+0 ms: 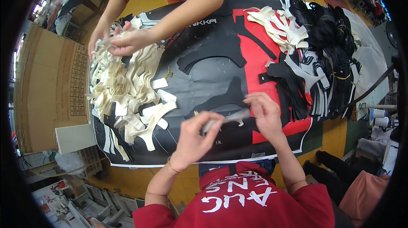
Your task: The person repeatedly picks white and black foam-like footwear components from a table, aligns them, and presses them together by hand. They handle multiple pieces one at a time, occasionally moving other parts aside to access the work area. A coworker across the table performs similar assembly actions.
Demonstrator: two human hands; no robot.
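My left hand [197, 133] is closed around a narrow, light grey strip-like piece [236, 116], blurred, its kind not clear. The strip points toward my right hand [265, 113], whose fingers are bent and apart near its far end; I see nothing held there. Beneath both hands lies a dark curved fabric piece [221, 96] on the black and red table cover [174, 70]. Another black curved cut piece [212, 53] rests farther back.
Cream cut pieces [127, 83] pile up at left, where a co-worker's hands [123, 41] handle some. White pieces [278, 26] and black bundles [335, 28] crowd the right side. A cardboard box [44, 92] stands beyond the left edge. Thread spools [380, 117] sit at far right.
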